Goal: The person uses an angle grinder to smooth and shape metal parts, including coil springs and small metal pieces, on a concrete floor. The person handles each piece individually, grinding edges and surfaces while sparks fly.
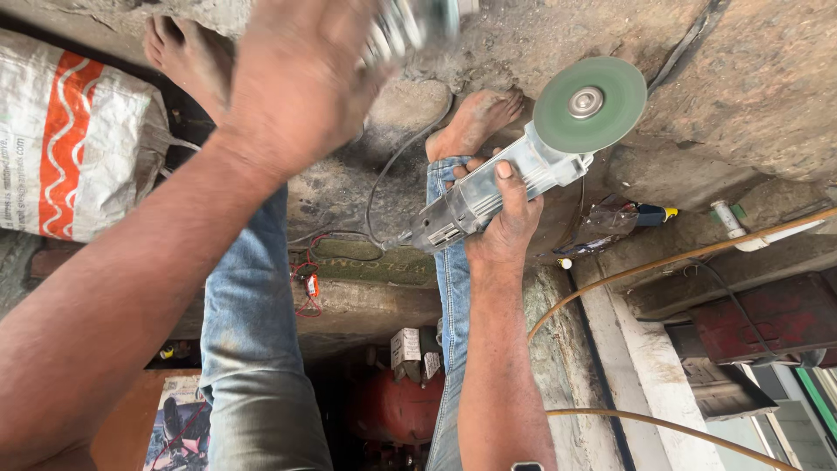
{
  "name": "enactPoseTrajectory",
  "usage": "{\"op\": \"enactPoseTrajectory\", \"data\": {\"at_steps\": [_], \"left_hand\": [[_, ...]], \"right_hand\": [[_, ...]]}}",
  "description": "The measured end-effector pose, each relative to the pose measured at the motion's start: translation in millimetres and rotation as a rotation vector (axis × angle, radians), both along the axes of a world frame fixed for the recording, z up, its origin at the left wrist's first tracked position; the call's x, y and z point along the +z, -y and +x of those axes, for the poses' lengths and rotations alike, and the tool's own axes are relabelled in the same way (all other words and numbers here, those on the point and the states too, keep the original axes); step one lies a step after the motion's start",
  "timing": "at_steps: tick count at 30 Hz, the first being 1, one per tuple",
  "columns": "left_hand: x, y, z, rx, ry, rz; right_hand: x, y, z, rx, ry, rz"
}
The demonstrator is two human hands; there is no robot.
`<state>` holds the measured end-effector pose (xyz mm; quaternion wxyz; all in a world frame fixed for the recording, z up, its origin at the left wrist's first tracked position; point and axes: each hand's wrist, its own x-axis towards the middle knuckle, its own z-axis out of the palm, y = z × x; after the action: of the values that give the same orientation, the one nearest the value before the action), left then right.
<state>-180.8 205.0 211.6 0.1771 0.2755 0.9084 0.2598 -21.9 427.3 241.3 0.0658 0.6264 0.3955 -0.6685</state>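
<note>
Item: angle grinder (514,179), green disc (590,103) at 1 o'clock. Right hand (504,218) grip wrapped round body. Likely heavy, rigid; hold by body. Left hand (296,83) blurred, grip can't tell.

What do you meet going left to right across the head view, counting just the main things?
White and orange sack → left hand, raised and blurred → right hand gripping the angle grinder → green disc → white pipe fitting.
</note>
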Motion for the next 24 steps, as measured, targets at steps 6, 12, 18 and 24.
{"op": "enactPoseTrajectory", "data": {"at_steps": [6,12,18,24], "left_hand": [[-26.8,0.3,5.7,-0.064,-0.07,-0.02],[-52.3,18.1,14.2,-0.117,-0.055,-0.057],[-61.6,31.1,4.3,-0.133,-0.115,-0.084],[-67.7,38.9,-7.5,-0.135,-0.001,-0.101]], "right_hand": [[-4.6,5.6,1.2,0.201,0.018,0.072],[-8.6,29.3,-3.6,0.379,0.064,0.063],[-9.9,52.8,-21.3,0.561,0.121,0.114],[-11.8,61.1,-37.1,0.598,0.113,0.139]]}}
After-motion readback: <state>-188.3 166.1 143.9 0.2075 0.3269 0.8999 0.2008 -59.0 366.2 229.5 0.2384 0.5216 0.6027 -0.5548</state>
